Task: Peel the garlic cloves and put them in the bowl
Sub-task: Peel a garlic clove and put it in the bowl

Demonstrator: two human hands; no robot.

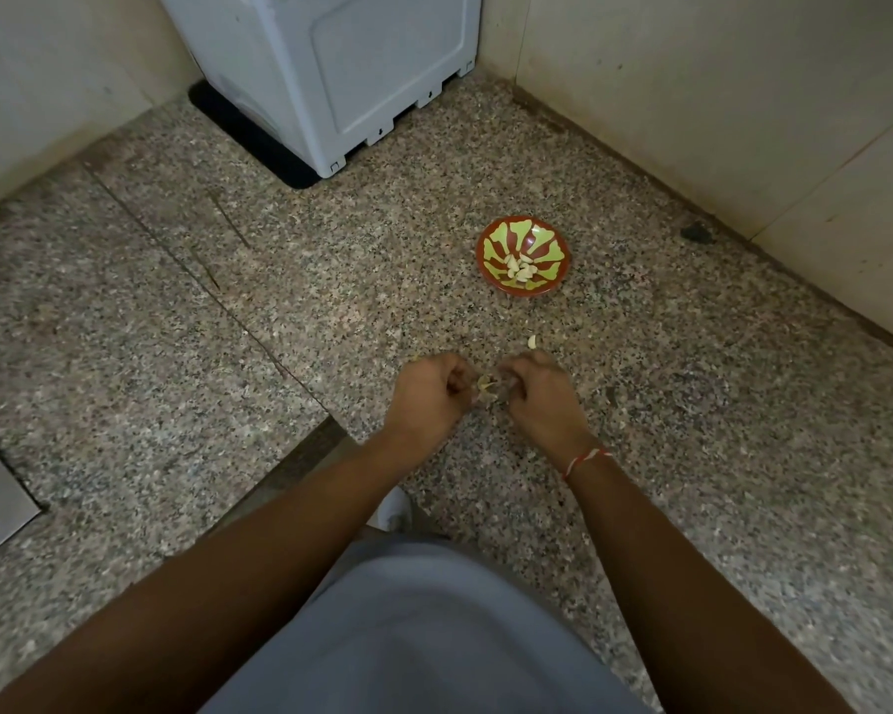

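A grey appliance is seen standing on the speckled floor. Peeled cloves are contained in the red-green bowl. A garlic piece is pinched between left hand and right hand. One loose clove is noted just beyond the right hand.
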